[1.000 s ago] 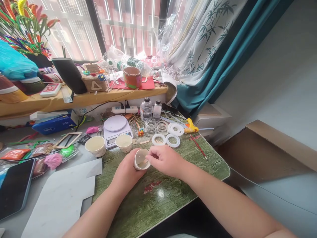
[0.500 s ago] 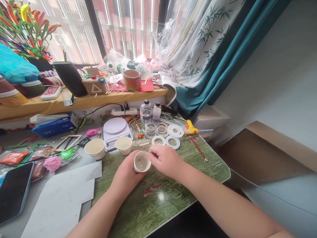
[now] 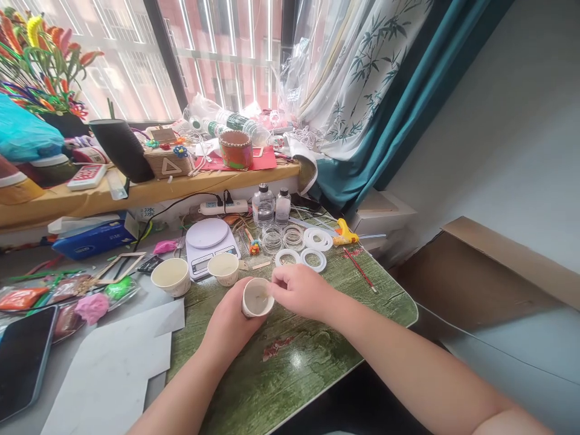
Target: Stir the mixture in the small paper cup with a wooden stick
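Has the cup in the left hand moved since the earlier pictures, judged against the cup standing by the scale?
No: the held cup keeps its place beside the standing cup; only the whole view has shifted.

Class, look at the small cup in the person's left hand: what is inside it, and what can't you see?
A pale, cloudy liquid lies in the small white cup held by the left hand; the liquid hides the cup's bottom.

Small white cup (image 3: 258,298), cloudy greyish liquid inside, tilted with its mouth toward the camera. Left hand (image 3: 233,308) wraps the base and side, held just above the green surface (image 3: 290,386). Right hand (image 3: 299,292) sits beside it, fingertips (image 3: 275,284) at the rim. Cup's outside looks clean.
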Demonstrator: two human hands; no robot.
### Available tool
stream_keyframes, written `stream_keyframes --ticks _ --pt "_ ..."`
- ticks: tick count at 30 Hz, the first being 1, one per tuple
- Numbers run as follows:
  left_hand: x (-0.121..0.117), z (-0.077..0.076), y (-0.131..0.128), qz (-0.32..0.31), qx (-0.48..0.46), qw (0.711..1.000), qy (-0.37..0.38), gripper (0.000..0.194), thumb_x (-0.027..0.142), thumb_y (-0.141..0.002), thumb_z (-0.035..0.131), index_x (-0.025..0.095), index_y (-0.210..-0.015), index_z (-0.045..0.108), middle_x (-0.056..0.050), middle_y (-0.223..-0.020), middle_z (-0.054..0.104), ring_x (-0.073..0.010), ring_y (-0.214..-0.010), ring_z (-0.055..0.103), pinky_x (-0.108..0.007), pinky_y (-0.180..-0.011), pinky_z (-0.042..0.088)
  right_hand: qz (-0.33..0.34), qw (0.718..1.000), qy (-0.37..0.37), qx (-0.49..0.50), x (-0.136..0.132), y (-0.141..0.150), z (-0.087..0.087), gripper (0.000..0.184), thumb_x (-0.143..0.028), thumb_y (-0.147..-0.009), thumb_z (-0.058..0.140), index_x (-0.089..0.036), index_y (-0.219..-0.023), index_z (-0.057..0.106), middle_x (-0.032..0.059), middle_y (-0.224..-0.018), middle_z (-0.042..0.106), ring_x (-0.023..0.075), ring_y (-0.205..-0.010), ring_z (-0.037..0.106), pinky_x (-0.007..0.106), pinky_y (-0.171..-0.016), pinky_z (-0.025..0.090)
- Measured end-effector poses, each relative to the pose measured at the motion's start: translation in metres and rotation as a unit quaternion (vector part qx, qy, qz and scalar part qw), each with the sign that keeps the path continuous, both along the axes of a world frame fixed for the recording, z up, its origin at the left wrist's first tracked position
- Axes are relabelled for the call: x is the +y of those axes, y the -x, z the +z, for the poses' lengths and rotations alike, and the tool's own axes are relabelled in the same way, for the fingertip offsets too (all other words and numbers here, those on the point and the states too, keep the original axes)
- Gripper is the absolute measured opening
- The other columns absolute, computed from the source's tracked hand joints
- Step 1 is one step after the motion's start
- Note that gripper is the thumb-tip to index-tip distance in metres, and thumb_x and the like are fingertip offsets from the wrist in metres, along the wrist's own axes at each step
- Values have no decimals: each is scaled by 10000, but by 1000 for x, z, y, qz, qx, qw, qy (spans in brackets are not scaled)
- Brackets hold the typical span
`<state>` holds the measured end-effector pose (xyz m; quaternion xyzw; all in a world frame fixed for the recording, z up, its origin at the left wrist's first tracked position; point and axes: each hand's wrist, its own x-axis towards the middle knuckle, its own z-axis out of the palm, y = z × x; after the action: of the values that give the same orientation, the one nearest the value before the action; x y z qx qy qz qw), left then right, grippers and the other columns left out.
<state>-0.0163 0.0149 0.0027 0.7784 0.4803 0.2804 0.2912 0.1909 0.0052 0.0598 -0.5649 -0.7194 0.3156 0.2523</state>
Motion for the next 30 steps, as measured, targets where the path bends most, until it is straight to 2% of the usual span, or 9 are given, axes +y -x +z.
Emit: stream_keyframes --ticks 8,10,14,19,22,25,28,30 --pt "1 0 0 1 -1 1000 -1 404 303 -832 732 272 -1221 631 -25 -1164 761 -251 -1008 744 -349 -822 597 24 1000 -3 -8 -2 2 6 236 -270 -922 636 -191 -711 566 -34 -667 579 109 -632 480 250 -586 301" --pt "1 0 0 2 0 1000 -4 410 297 -828 734 276 -1225 632 -16 -1163 762 -244 -1004 746 -339 -821 598 12 1000 -5 -10 -1 1 7 231 -273 -928 629 -193 -721 567 -37 -660 571 110 -630 475 251 -584 300" --pt "1 0 -1 2 0 1000 -6 400 297 -837 727 278 -1224 629 -14 -1159 760 -240 -996 746 -337 -817 599 30 999 28 10 0 0 5 215 -286 -934 631 -196 -743 587 -43 -668 582 107 -624 483 242 -577 312" --pt "2 -5 1 -15 -18 1000 -12 380 277 -837 720 275 -1208 637 -20 -1147 766 -237 -995 753 -348 -854 608 11 1000 -10 -2 0 2 -2 220 -317 -961 629 -195 -780 604 -36 -696 603 113 -649 497 246 -599 309" --pt "4 -10 4 7 -14 1000 -17 437 267 -815 721 273 -1241 625 -31 -1170 768 -251 -1018 759 -361 -855 618 51 997 -48 -22 1 5 -6 270 -299 -974 617 -190 -737 546 -40 -677 555 110 -648 462 246 -608 286" --pt "6 -13 6 11 -4 1000 -17 452 281 -815 720 264 -1255 617 -49 -1183 767 -269 -1038 759 -383 -860 622 100 987 -119 -42 2 8 -7 319 -261 -977 610 -184 -698 474 -36 -674 519 111 -651 417 256 -618 261" --pt "6 -12 5 3 -1 1000 -18 466 292 -821 724 262 -1272 610 -64 -1214 759 -281 -1063 754 -393 -869 621 67 981 -170 -59 2 8 -5 315 -242 -986 588 -185 -703 463 -26 -685 516 118 -664 395 270 -631 248" --pt "5 -11 4 -1 1 1000 -10 457 293 -826 726 265 -1268 612 -62 -1211 759 -277 -1051 755 -384 -852 621 50 986 -144 -74 2 6 -3 334 -230 -968 597 -186 -674 444 -33 -646 485 116 -635 371 278 -614 229"
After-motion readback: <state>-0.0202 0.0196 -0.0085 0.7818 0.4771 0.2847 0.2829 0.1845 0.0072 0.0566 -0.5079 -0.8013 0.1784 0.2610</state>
